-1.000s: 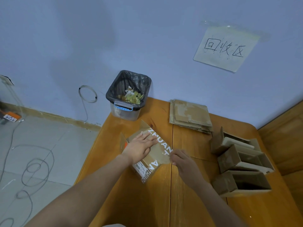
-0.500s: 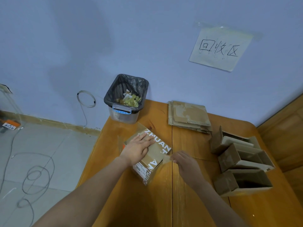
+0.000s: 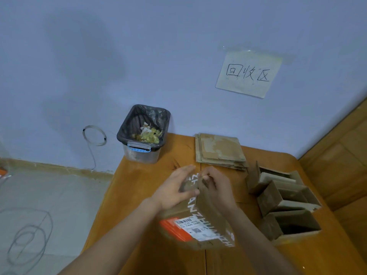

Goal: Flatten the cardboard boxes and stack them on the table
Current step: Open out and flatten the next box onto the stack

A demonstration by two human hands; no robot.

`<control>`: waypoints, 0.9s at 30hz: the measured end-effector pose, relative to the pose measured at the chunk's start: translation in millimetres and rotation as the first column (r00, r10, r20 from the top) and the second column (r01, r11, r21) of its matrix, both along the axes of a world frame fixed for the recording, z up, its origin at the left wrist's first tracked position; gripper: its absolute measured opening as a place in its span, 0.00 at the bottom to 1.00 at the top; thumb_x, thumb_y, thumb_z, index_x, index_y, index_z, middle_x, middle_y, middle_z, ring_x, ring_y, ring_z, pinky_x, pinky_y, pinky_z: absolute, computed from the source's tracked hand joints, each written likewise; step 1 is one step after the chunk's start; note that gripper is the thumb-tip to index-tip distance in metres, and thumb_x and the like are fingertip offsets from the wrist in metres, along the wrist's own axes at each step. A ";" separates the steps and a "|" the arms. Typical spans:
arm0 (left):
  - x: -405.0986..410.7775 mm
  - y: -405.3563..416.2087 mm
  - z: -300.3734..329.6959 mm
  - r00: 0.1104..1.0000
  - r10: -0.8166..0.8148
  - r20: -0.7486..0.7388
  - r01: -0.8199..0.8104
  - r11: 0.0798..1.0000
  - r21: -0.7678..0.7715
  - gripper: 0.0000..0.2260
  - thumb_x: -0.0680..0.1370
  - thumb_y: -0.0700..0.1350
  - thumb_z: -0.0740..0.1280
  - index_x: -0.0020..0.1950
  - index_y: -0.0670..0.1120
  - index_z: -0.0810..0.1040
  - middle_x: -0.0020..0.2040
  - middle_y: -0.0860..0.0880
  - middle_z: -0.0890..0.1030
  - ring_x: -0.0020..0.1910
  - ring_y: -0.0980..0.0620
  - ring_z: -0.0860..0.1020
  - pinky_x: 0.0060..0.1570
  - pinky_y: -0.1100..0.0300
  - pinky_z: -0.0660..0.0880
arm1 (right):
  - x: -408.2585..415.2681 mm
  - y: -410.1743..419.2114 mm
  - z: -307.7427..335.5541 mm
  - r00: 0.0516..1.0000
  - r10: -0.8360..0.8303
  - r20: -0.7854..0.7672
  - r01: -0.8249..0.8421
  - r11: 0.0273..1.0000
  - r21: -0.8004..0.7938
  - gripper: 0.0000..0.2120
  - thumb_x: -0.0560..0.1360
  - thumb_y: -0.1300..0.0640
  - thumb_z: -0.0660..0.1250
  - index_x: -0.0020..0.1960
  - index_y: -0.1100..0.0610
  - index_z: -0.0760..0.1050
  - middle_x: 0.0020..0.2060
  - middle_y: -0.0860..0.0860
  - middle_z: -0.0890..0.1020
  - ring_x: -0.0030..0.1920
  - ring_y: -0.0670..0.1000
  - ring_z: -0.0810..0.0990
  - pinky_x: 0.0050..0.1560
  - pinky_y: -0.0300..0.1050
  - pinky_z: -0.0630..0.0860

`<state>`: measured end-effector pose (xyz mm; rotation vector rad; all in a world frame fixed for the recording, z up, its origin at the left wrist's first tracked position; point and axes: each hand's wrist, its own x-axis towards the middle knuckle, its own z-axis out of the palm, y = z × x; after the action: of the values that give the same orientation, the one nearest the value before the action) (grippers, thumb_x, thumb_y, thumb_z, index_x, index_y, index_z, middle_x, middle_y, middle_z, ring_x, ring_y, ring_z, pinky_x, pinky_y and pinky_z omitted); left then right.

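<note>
The brown cardboard box [image 3: 200, 219], with white letters and an orange-white label, is at the frame's lower centre, lifted above the counter [image 3: 139, 195]. Left hand [image 3: 174, 187] and right hand [image 3: 216, 187] both grip its far end. Earlier it lay flat under the left palm.

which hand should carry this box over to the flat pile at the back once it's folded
Right, probably. The flat pile lies beyond and right of the box, on the right hand's side. The left hand would have to cross over.
</note>
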<state>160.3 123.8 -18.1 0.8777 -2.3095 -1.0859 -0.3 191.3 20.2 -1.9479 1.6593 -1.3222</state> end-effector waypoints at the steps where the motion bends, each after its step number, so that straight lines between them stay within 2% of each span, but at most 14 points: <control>1: -5.4 1.2 4.6 0.997 -0.069 -0.023 0.070 0.996 0.056 0.36 0.73 0.65 0.65 0.77 0.55 0.56 0.74 0.59 0.59 0.74 0.61 0.55 0.73 0.59 0.52 | 1.0 -0.7 1.5 1.000 0.003 -0.001 -0.003 1.000 -0.005 0.13 0.78 0.55 0.59 0.38 0.61 0.71 0.33 0.50 0.76 0.34 0.48 0.73 0.35 0.44 0.68; 4: -19.0 7.1 6.1 0.987 -0.118 -0.111 0.138 0.969 0.204 0.37 0.70 0.59 0.72 0.75 0.51 0.61 0.71 0.53 0.66 0.72 0.53 0.63 0.73 0.49 0.61 | 2.1 -1.8 -0.9 1.000 0.005 -0.029 -0.004 0.999 0.047 0.18 0.79 0.43 0.56 0.41 0.55 0.73 0.36 0.46 0.78 0.38 0.46 0.77 0.37 0.44 0.72; 6: -22.1 10.9 -0.3 0.992 -0.088 -0.086 0.106 0.968 0.228 0.40 0.68 0.59 0.72 0.76 0.50 0.61 0.72 0.51 0.66 0.72 0.50 0.63 0.71 0.45 0.61 | 0.1 -2.2 -8.2 1.000 -0.003 0.001 0.003 0.997 0.081 0.11 0.80 0.51 0.59 0.41 0.54 0.72 0.36 0.47 0.78 0.37 0.47 0.76 0.37 0.47 0.73; 8: -21.0 12.9 -8.9 0.997 -0.083 0.009 0.080 0.981 0.180 0.42 0.67 0.59 0.70 0.78 0.53 0.59 0.76 0.53 0.60 0.74 0.51 0.58 0.73 0.44 0.56 | 1.1 -1.4 -12.8 0.998 0.016 0.060 -0.022 0.996 0.091 0.09 0.78 0.56 0.60 0.40 0.52 0.70 0.35 0.47 0.77 0.35 0.44 0.74 0.35 0.42 0.71; 10: -15.8 12.6 -11.9 0.997 -0.076 -0.008 0.076 0.977 0.200 0.41 0.65 0.58 0.68 0.77 0.53 0.60 0.76 0.54 0.59 0.74 0.51 0.57 0.73 0.44 0.55 | 6.3 -0.9 -13.9 0.998 0.052 0.047 -0.056 0.994 0.093 0.09 0.79 0.53 0.58 0.40 0.50 0.69 0.35 0.46 0.77 0.34 0.44 0.73 0.34 0.37 0.68; 12: -8.7 10.5 -12.4 0.994 -0.056 -0.089 0.076 0.966 0.246 0.40 0.63 0.57 0.66 0.75 0.50 0.65 0.74 0.52 0.62 0.74 0.50 0.59 0.73 0.44 0.56 | 14.9 -2.5 -13.1 0.997 0.073 0.033 -0.076 0.992 0.101 0.08 0.78 0.51 0.57 0.41 0.49 0.69 0.36 0.46 0.77 0.35 0.44 0.75 0.34 0.38 0.69; 14: 0.7 8.0 -16.7 0.988 -0.041 -0.150 0.080 0.961 0.265 0.37 0.63 0.53 0.67 0.73 0.47 0.69 0.73 0.50 0.63 0.74 0.49 0.61 0.73 0.44 0.57 | 23.1 -4.7 -12.8 0.991 0.089 0.098 -0.098 0.990 0.101 0.07 0.76 0.51 0.59 0.42 0.52 0.71 0.37 0.46 0.78 0.37 0.44 0.76 0.36 0.39 0.71; 16: 14.2 4.9 -24.6 0.986 -0.008 -0.165 0.058 0.953 0.298 0.33 0.64 0.51 0.67 0.70 0.50 0.70 0.75 0.52 0.61 0.75 0.50 0.59 0.73 0.44 0.57 | 30.9 -5.8 -14.6 0.985 0.118 0.130 -0.132 0.985 0.110 0.12 0.78 0.49 0.59 0.43 0.56 0.73 0.38 0.47 0.80 0.38 0.44 0.77 0.40 0.39 0.72; 17: 22.2 4.4 -28.6 0.986 0.023 -0.164 0.033 0.943 0.331 0.32 0.64 0.52 0.67 0.69 0.53 0.71 0.76 0.53 0.60 0.75 0.52 0.57 0.74 0.44 0.56 | 35.0 -5.9 -17.4 0.985 0.123 0.120 -0.140 0.980 0.140 0.15 0.78 0.46 0.57 0.44 0.57 0.73 0.38 0.47 0.80 0.39 0.45 0.78 0.42 0.39 0.72; 19: 37.7 3.4 -35.9 0.982 0.077 -0.172 -0.004 0.921 0.390 0.29 0.63 0.55 0.67 0.65 0.54 0.73 0.76 0.54 0.59 0.76 0.55 0.55 0.73 0.48 0.57 | 42.9 -4.8 -27.6 0.989 0.087 0.116 -0.112 0.965 0.235 0.19 0.78 0.42 0.55 0.44 0.57 0.73 0.39 0.49 0.80 0.41 0.47 0.78 0.46 0.47 0.74; 20: 44.0 2.7 -38.2 0.980 0.085 -0.177 -0.006 0.915 0.404 0.29 0.63 0.55 0.66 0.64 0.54 0.74 0.76 0.53 0.60 0.76 0.56 0.54 0.72 0.51 0.57 | 46.9 -4.6 -33.9 0.991 0.053 0.126 -0.086 0.960 0.268 0.18 0.78 0.43 0.56 0.44 0.57 0.73 0.39 0.50 0.80 0.41 0.49 0.78 0.48 0.53 0.74; 22: 54.6 2.9 -41.9 0.979 0.076 -0.189 0.008 0.914 0.407 0.29 0.63 0.55 0.66 0.64 0.52 0.73 0.74 0.51 0.62 0.76 0.57 0.54 0.71 0.54 0.57 | 57.6 -6.0 -46.9 0.984 -0.006 0.177 -0.047 0.954 0.296 0.11 0.80 0.53 0.59 0.44 0.59 0.73 0.40 0.53 0.80 0.43 0.54 0.78 0.50 0.58 0.74; 24: 64.7 3.9 -47.5 0.979 0.068 -0.193 0.014 0.918 0.397 0.29 0.64 0.54 0.66 0.65 0.50 0.73 0.73 0.51 0.63 0.76 0.59 0.54 0.71 0.58 0.57 | 70.0 -6.7 -56.3 0.967 -0.037 0.253 -0.047 0.948 0.315 0.07 0.79 0.61 0.60 0.44 0.59 0.73 0.40 0.53 0.81 0.44 0.55 0.78 0.51 0.55 0.74; 27: 80.7 7.0 -61.8 0.983 0.064 -0.175 0.015 0.908 0.419 0.28 0.67 0.54 0.67 0.67 0.52 0.71 0.73 0.51 0.62 0.75 0.59 0.55 0.66 0.71 0.58 | 85.4 -6.9 -66.9 0.922 -0.081 0.377 -0.058 0.938 0.342 0.07 0.78 0.65 0.60 0.42 0.60 0.73 0.40 0.53 0.81 0.45 0.54 0.79 0.52 0.52 0.74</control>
<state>241.0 130.9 -80.0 0.9081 -1.9375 -1.6171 85.1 184.4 -46.6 -1.3729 1.5759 -1.2189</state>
